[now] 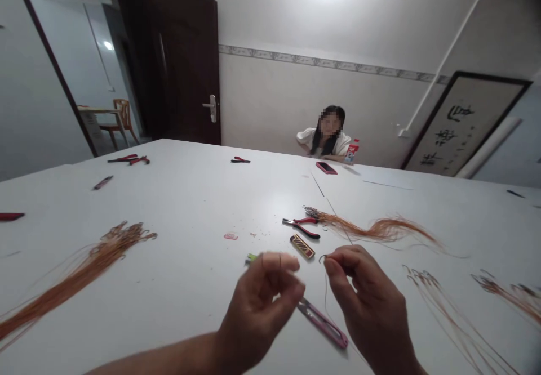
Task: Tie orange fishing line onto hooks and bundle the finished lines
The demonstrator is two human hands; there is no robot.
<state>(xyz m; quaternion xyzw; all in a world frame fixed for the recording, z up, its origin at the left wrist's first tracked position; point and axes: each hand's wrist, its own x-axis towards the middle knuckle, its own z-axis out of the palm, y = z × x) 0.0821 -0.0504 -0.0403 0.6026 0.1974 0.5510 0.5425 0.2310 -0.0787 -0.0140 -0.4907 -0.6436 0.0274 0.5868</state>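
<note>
Brown line (326, 299) hangs toward 6 o'clock from a small metal hook (323, 258), pinched in the closed fingers (338, 265) of the right hand (372, 302); the left hand (257, 313), at 9 o'clock, curls nearly shut above the white tabletop (190, 195), its hold unclear.

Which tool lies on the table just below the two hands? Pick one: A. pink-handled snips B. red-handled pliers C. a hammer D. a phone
A. The pink-handled snips lie on the white table below and between the left hand and the right hand, while the red-handled pliers lie farther off, beyond the hands.
</note>
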